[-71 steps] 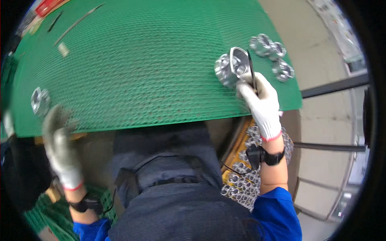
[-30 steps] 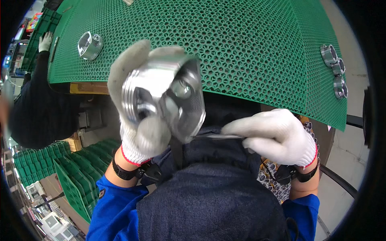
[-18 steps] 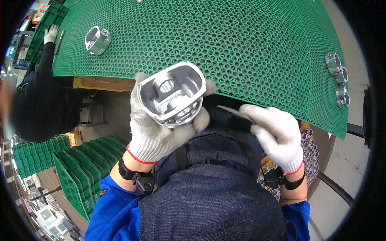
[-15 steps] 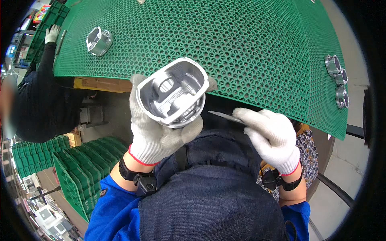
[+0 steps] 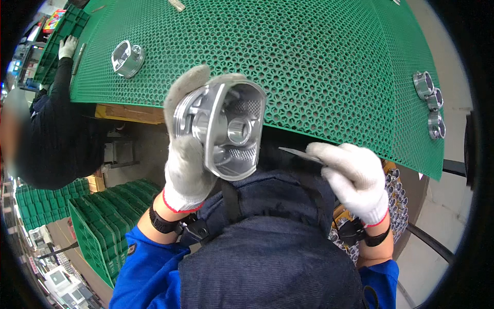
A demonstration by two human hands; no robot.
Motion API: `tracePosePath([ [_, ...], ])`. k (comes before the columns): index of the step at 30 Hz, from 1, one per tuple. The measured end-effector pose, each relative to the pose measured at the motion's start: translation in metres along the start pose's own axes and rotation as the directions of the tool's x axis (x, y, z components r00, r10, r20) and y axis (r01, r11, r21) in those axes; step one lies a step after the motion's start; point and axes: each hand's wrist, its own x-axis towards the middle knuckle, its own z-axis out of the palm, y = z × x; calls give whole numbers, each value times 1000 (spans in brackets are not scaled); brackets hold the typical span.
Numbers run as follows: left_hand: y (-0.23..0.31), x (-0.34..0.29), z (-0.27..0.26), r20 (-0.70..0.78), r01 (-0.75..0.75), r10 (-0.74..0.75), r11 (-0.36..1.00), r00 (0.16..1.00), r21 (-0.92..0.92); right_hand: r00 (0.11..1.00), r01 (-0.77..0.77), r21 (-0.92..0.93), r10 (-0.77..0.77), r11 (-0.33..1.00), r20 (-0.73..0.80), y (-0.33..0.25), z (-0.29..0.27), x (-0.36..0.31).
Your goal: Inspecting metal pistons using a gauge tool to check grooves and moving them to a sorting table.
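Observation:
Gloved in white, my left hand (image 5: pixel 186 159) grips a shiny metal piston (image 5: pixel 239 131) in front of me, just over the near edge of the green mat. The piston's hollow underside faces right, showing the round pin bore inside. Thumb and fingers wrap its ringed crown. To the right, my right hand (image 5: pixel 355 177), also gloved, pinches a thin, flat grey blade-like tool (image 5: pixel 298 153) whose pointed tip aims left at the piston, with a gap between them. The tool's handle end is hidden in the fingers.
A perforated green mat (image 5: pixel 319 67) covers the table. One piston (image 5: pixel 127 59) stands at its far left; three more pistons (image 5: pixel 435 99) line the right edge. Many parts (image 5: pixel 396 201) lie below right. Green crates (image 5: pixel 110 221) stand lower left. A co-worker (image 5: pixel 56 134) stands at left.
My left hand has turned the piston so its open underside swings from facing up to facing right. My right hand with the tool has shifted slightly right and down.

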Motion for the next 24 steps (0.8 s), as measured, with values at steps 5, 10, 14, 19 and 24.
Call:
tracePosePath([
  [5, -4, 4, -10, 115, -209, 181, 927, 977, 312, 985, 61, -265, -14, 962, 174, -11, -19, 9],
  [10, -5, 16, -27, 502, -617, 401, 676, 766, 402, 928, -35, 73, 6, 997, 372, -3, -17, 20],
  [14, -2, 12, -39, 436, -552, 375, 725, 818, 412, 650, -638, 422, 156, 645, 744, -2, -11, 38],
  [19, 37, 13, -52, -72, 7, -16, 992, 997, -127, 943, -144, 817, 327, 558, -58, -1, -4, -2],
  [24, 61, 21, -164, -538, -74, 99, 995, 837, 68, 785, 513, 844, -483, 155, -388, -31, -67, 14],
])
